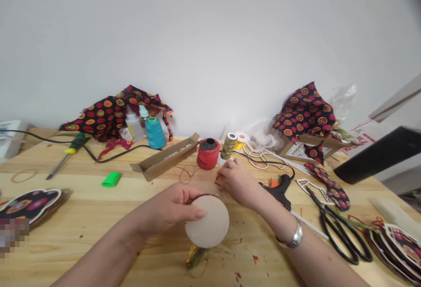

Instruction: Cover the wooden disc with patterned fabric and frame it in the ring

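My left hand is closed on a pale round wooden disc, thumb pressed on its face, held just above the wooden table. A thin red cord runs along the disc's top edge toward my right hand. That hand's fingers are pinched on the red cord just past the disc. A red spool of cord stands right behind the right hand. A yellow-green tassel hangs under the disc.
A black glue gun and black scissors lie to the right. An open cardboard tray, a gold thread spool, a teal spool, bottles, patterned fabric and a screwdriver sit behind. Stacks of patterned cut-outs lie at both edges.
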`<state>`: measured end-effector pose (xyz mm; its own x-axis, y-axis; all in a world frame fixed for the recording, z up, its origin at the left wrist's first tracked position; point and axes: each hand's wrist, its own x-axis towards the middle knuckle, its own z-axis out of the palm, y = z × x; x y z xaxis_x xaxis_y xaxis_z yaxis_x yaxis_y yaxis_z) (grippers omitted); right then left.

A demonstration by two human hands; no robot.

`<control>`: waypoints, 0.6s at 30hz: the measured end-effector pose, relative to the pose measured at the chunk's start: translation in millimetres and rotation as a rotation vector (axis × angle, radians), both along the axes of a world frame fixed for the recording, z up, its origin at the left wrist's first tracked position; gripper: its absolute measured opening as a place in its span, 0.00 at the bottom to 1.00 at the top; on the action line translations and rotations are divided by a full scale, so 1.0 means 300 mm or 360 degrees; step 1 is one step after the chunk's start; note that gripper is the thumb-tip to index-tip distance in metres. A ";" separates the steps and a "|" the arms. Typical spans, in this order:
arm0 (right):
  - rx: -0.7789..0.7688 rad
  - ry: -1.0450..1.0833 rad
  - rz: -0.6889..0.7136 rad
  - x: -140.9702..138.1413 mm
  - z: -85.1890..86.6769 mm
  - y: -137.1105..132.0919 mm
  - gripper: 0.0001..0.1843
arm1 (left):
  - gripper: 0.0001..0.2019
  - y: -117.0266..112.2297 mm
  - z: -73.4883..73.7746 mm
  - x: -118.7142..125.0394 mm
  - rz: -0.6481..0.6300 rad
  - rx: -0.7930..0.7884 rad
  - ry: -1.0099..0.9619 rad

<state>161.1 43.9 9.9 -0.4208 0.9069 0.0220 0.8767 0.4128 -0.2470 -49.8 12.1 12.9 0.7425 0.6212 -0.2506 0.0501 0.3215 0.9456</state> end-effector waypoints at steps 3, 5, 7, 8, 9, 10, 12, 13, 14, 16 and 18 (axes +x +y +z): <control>-0.0012 0.0123 -0.0006 -0.006 -0.032 0.004 0.03 | 0.18 0.000 0.001 0.004 0.0015 -0.0013 0.0036; -0.0033 0.0245 -0.0036 -0.010 -0.051 0.005 0.05 | 0.18 -0.001 0.000 0.007 0.0020 -0.0016 0.0050; -0.0064 0.0408 -0.0081 -0.011 -0.060 0.002 0.08 | 0.19 -0.003 -0.003 0.010 0.0023 -0.0013 0.0060; -0.0085 0.0507 -0.0106 -0.009 -0.059 -0.001 0.09 | 0.19 -0.003 -0.006 0.012 0.0027 -0.0013 0.0059; -0.0111 0.0618 -0.0131 -0.006 -0.053 -0.006 0.09 | 0.19 -0.003 -0.009 0.014 0.0035 -0.0014 0.0056; -0.0147 0.0739 -0.0156 -0.002 -0.043 -0.013 0.09 | 0.18 -0.002 -0.012 0.015 0.0049 -0.0017 0.0046; -0.0258 0.1006 -0.0202 0.007 -0.013 -0.034 0.09 | 0.18 0.001 -0.017 0.018 0.0088 -0.0021 0.0006; -0.0334 0.1144 -0.0220 0.012 0.004 -0.047 0.08 | 0.18 0.003 -0.018 0.019 0.0104 -0.0025 -0.0024; -0.0421 0.1279 -0.0233 0.015 0.019 -0.060 0.08 | 0.18 0.004 -0.019 0.020 0.0115 -0.0029 -0.0052; -0.0598 0.1521 -0.0253 0.018 0.037 -0.085 0.10 | 0.20 0.005 -0.019 0.022 0.0133 -0.0036 -0.0103; -0.0717 0.1717 -0.0281 0.015 0.034 -0.101 0.14 | 0.21 0.003 -0.021 0.025 0.0158 -0.0042 -0.0131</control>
